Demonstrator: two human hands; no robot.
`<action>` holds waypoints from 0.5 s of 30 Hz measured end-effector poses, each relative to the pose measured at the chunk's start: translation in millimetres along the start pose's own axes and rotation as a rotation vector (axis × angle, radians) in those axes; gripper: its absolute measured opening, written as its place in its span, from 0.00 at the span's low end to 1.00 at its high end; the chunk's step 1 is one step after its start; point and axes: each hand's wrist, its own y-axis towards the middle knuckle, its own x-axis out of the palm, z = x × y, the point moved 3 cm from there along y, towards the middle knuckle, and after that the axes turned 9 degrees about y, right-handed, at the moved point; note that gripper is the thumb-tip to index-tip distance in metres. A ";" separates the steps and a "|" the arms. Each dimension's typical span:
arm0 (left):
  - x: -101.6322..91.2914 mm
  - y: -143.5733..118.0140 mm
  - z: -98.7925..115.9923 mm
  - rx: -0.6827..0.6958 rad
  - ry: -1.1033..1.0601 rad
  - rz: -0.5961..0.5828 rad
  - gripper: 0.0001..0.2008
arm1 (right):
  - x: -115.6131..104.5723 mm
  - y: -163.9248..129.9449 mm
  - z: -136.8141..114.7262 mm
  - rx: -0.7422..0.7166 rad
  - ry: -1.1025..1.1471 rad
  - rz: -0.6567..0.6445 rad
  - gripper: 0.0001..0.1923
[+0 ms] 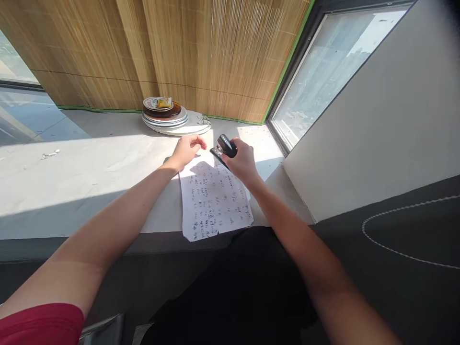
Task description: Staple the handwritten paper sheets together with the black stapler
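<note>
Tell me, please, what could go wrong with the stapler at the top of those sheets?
The left hand rests on the top edge of the handwritten sheets beside the black stapler in the right hand, so fingers might get pinched. The sheets overhang the ledge and look unevenly stacked, so they could be stapled misaligned.

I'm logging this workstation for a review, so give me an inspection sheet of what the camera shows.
Surface: pale ledge, half in sun, half in shade.
Job's things: handwritten sheets flat at the front edge; black stapler at their top edge.
Clutter: stack of plates by the bamboo blind; small scraps far left.
Grippers: left hand rests at the sheets' top corner; right hand grips the stapler.
Cables: nothing seen.
Surroundings: bamboo blind, window, white wall.
</note>
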 end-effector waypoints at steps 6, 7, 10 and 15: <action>-18.2 9.6 -8.6 -0.052 0.091 0.211 0.05 | 50.7 -23.0 -25.3 0.100 -0.078 -0.246 0.11; -18.0 9.2 -8.1 -0.043 0.106 0.200 0.05 | 51.4 -25.4 -22.1 0.117 -0.090 -0.252 0.13; -15.0 6.4 -5.7 -0.020 0.139 0.137 0.04 | 37.9 -31.5 -5.0 0.147 -0.109 -0.235 0.16; -11.0 4.6 -6.0 -0.049 0.141 0.093 0.05 | -5.7 -36.1 34.5 0.180 -0.138 -0.160 0.11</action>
